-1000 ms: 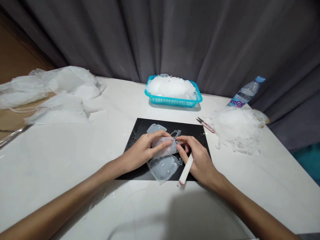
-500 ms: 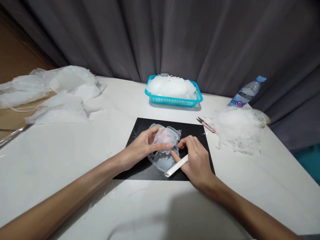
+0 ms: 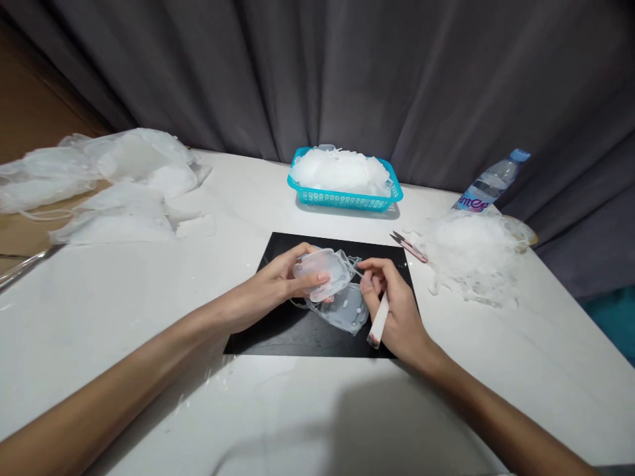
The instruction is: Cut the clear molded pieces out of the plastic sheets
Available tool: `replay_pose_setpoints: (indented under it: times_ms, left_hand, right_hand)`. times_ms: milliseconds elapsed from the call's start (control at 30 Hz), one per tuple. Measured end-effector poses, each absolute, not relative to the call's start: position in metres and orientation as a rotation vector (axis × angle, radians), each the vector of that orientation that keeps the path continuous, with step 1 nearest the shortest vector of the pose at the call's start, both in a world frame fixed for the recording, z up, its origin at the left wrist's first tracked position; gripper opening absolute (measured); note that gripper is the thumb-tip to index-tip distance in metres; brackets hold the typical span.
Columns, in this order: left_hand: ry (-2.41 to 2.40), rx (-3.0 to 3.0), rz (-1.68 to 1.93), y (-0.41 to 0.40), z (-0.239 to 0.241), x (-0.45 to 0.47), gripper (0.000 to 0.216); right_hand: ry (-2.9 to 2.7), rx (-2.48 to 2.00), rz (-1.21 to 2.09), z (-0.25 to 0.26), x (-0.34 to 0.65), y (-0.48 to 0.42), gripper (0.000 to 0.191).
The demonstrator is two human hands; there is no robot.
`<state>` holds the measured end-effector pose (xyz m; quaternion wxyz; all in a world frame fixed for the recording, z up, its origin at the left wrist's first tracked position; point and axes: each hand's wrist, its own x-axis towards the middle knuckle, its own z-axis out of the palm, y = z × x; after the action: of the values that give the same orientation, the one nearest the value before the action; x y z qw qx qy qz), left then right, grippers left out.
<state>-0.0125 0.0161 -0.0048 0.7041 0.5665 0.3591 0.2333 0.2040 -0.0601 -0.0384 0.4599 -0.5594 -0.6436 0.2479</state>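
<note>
My left hand (image 3: 282, 284) grips a clear plastic piece (image 3: 320, 270), lifted just above the black mat (image 3: 278, 330) on the desk (image 3: 124, 317). A second clear piece (image 3: 342, 309) hangs below it, touching. My right hand (image 3: 397, 311) is closed round a white knife (image 3: 379, 322) — fingertips at the plastic's edge. I'd say I'm mid-trim; next comes a careful cut along the joining strip.
</note>
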Motion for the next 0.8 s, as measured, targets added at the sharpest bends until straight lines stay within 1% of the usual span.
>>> replay_pose_setpoints:
  times_ms: [100, 133, 200, 267, 333, 400, 500, 567, 700, 800]
  left_hand:
    - [0.759, 1.208, 0.496, 0.012, -0.003, -0.01, 0.029]
    - [0.75, 1.181, 0.494, 0.01, -0.002, -0.009, 0.029]
    - [0.748, 1.117, 0.489, 0.009, -0.002, -0.007, 0.029]
    - [0.766, 1.046, 0.506, 0.007, -0.001, -0.004, 0.029]
    - [0.792, 0.975, 0.535, 0.006, 0.0, -0.002, 0.027]
    - [0.823, 0.911, 0.573, 0.006, 0.0, 0.001, 0.024]
    - [0.837, 0.843, 0.606, 0.005, 0.0, 0.003, 0.022]
    - [0.824, 0.831, 0.62, 0.005, -0.002, 0.004, 0.023]
    - [0.803, 0.935, 0.588, 0.006, -0.006, 0.002, 0.034]
    - [0.857, 1.112, 0.581, 0.008, -0.01, -0.001, 0.041]
  right_hand:
    - [-1.694, -1.386, 0.655, -0.038, 0.203, -0.062, 0.023]
    - [-1.697, -1.4, 0.675, -0.038, 0.202, -0.062, 0.027]
    - [-1.654, -1.422, 0.693, -0.04, 0.2, -0.064, 0.043]
    - [-1.591, -1.407, 0.641, -0.043, 0.198, -0.065, 0.056]
    - [-1.554, -1.348, 0.488, -0.045, 0.197, -0.065, 0.062]
    - [-1.608, -1.29, 0.277, -0.045, 0.197, -0.066, 0.055]
    - [-1.821, -1.242, 0.023, -0.041, 0.199, -0.067, 0.027]
    - [-1.914, -1.253, -0.035, -0.038, 0.2, -0.067, 0.014]
    - [-1.931, -1.291, -0.003, -0.038, 0.2, -0.065, 0.005]
    - [-2.0, -1.29, 0.021, -0.039, 0.201, -0.061, 0.005]
